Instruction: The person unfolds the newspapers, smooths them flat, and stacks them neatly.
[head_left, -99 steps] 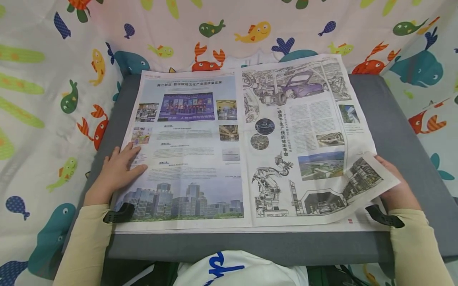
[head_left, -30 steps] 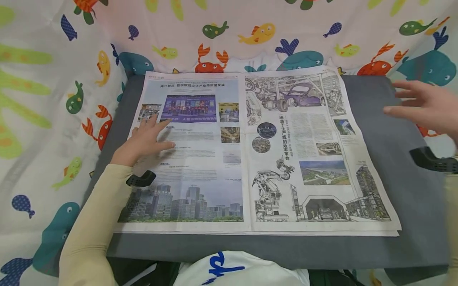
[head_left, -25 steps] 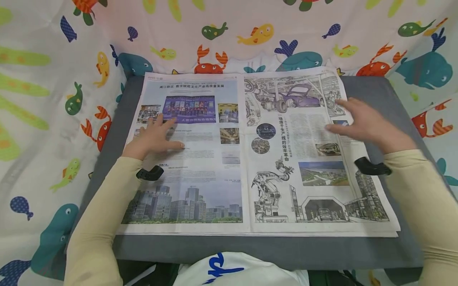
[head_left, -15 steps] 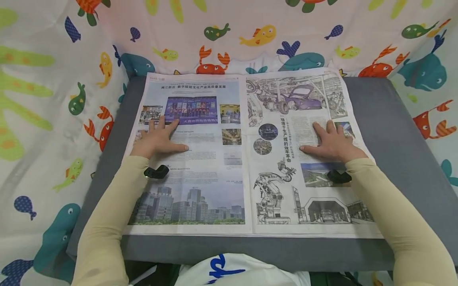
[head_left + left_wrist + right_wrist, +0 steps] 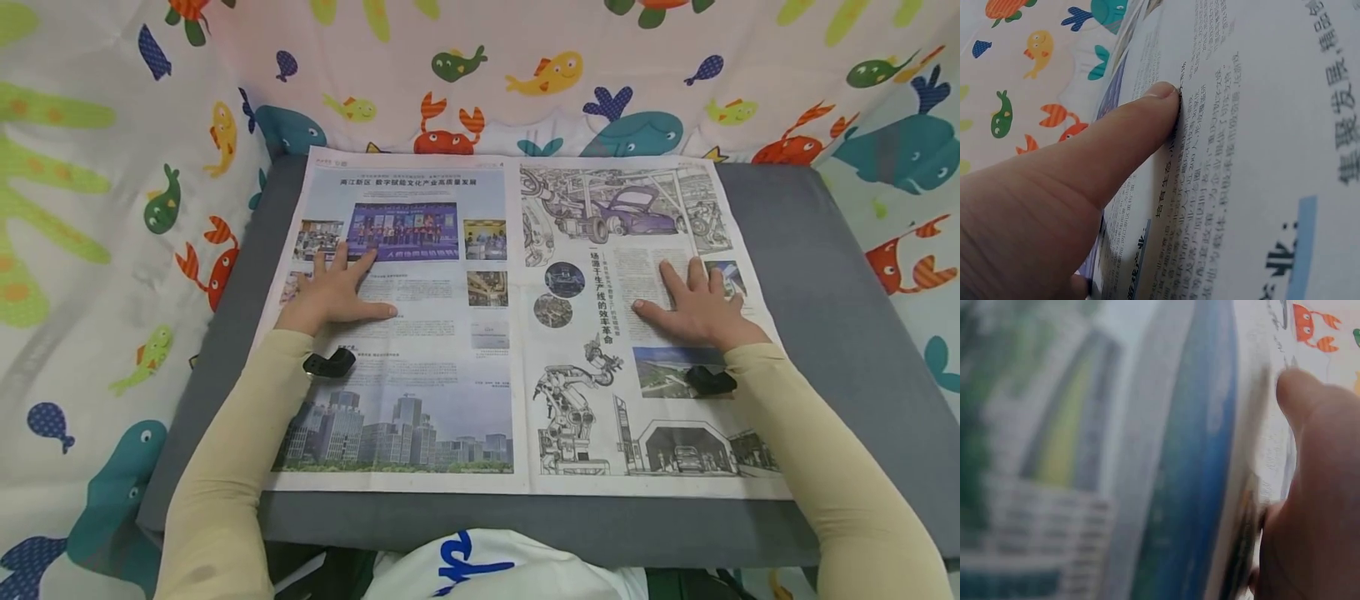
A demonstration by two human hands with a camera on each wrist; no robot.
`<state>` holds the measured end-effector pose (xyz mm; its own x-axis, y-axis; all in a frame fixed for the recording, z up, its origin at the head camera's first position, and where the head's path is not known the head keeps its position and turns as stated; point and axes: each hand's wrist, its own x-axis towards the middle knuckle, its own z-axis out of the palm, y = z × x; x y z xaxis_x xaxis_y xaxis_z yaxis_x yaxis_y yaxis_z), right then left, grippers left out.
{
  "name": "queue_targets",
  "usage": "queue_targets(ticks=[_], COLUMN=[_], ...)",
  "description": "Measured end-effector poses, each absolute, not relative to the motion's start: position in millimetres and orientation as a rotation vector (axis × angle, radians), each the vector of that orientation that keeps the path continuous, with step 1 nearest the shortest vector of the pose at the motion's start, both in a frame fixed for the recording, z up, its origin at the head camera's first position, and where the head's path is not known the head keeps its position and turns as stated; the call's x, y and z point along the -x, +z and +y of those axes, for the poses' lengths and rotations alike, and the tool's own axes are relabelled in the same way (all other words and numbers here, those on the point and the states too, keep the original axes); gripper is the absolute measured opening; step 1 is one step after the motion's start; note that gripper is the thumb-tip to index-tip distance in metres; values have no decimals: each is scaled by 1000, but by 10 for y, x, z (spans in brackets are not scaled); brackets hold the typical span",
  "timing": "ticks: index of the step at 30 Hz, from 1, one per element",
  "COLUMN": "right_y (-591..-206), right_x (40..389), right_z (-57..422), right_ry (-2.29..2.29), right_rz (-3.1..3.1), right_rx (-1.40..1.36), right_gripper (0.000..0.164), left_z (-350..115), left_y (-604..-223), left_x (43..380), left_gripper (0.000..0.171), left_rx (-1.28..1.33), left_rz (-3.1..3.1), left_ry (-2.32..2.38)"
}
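An open newspaper point(image 5: 480, 367) lies spread over a grey table, its centre fold running toward the person. On the left page rests my left hand point(image 5: 333, 292), fingers spread and straight, just below a purple group photo. The left wrist view shows its thumb point(image 5: 1129, 131) against the printed text. My right hand point(image 5: 701, 308) lies flat on the right page with fingers splayed, above a landscape photo partly covered by a black wrist strap. In the right wrist view its thumb point(image 5: 1316, 400) points over the page, and the nearby print is blurred. Neither hand grips anything.
The grey table point(image 5: 810, 275) shows on both sides of the paper and along the front edge. A curtain point(image 5: 495, 108) printed with sea animals hangs behind and on both sides. White fabric with blue lettering point(image 5: 480, 562) is at the bottom.
My right hand let go of the lifted lower right corner, swung out to the right, then came down on the right page. The left hand slid up and inward. The page now lies flat.
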<state>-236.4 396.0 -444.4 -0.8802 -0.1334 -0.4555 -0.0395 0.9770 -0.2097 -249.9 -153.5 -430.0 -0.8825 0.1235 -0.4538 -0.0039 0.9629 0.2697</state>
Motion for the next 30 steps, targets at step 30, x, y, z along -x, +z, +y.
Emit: queue_targets(ticks=[30], right_y=[-4381], right_x=[2423], right_z=[4263], right_ry=[-275], right_rz=[2588], right_rx=[48], right_gripper=[101], left_z=[-1864], left_y=[-4369], left_x=[2457], left_gripper=[109], left_rx=[-6], left_rz=[2694], left_ry=[415])
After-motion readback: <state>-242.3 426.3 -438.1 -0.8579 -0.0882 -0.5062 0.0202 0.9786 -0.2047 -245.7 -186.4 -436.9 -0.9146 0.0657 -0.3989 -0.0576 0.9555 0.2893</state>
